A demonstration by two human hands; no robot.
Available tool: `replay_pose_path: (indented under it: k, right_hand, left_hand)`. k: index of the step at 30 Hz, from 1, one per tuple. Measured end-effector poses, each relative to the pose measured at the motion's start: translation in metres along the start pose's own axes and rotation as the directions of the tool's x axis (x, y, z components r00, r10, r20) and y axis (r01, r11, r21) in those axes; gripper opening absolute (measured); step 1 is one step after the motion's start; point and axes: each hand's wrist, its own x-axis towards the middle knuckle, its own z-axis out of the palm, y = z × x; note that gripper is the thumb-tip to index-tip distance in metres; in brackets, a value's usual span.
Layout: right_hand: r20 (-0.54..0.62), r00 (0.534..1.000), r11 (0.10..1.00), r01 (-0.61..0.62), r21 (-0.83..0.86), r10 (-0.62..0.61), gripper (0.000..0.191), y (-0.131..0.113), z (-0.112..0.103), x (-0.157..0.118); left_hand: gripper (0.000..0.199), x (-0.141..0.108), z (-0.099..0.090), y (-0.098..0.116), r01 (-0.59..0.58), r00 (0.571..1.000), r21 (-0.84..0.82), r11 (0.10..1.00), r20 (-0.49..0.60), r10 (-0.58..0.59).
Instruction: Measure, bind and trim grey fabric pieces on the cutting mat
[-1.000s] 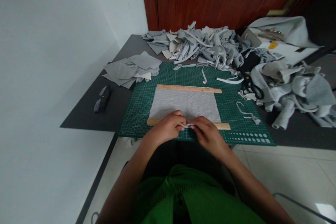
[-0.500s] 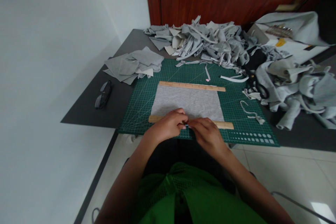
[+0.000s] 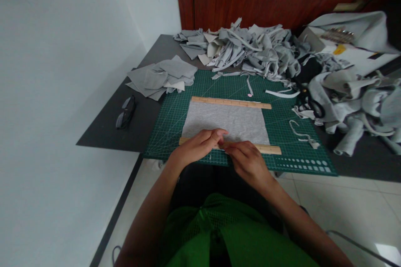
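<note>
A piece of grey knit fabric lies flat on a green cutting mat. One wooden ruler runs along its near edge, and a second wooden ruler lies across the far edge. Over the middle of the near ruler rests my left hand, its fingers stretched out to the right. My right hand is closed, with fingertips pressed together at the ruler's front edge, just beside the left fingers. What the right fingertips pinch is too small and hidden to make out.
Grey fabric pieces are stacked at the left, near folded glasses. A heap of scraps spans the back. Black-handled scissors lie at the right beside more bunched fabric. A white box stands behind.
My left fingers have unbent from a pinch and now stretch over the ruler. The right hand stays at the ruler's edge. The view has shifted slightly.
</note>
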Motion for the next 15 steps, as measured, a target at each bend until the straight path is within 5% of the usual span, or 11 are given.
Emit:
replay_pose_path:
  k: [6,15]
  right_hand:
    - [-0.020,1.000,0.999,0.007,-0.034,-0.008,0.035,-0.0024,0.0062,0.0007]
    - [-0.024,0.999,0.995,0.029,-0.100,-0.031,0.024,-0.0055,0.0067,0.0049]
  left_hand:
    - [0.083,-0.0006,0.0009,0.0034,0.004,1.000,-0.053,0.999,-0.020,-0.005]
    - [0.083,-0.0020,0.0016,0.0019,0.020,0.999,-0.091,0.996,-0.028,-0.023]
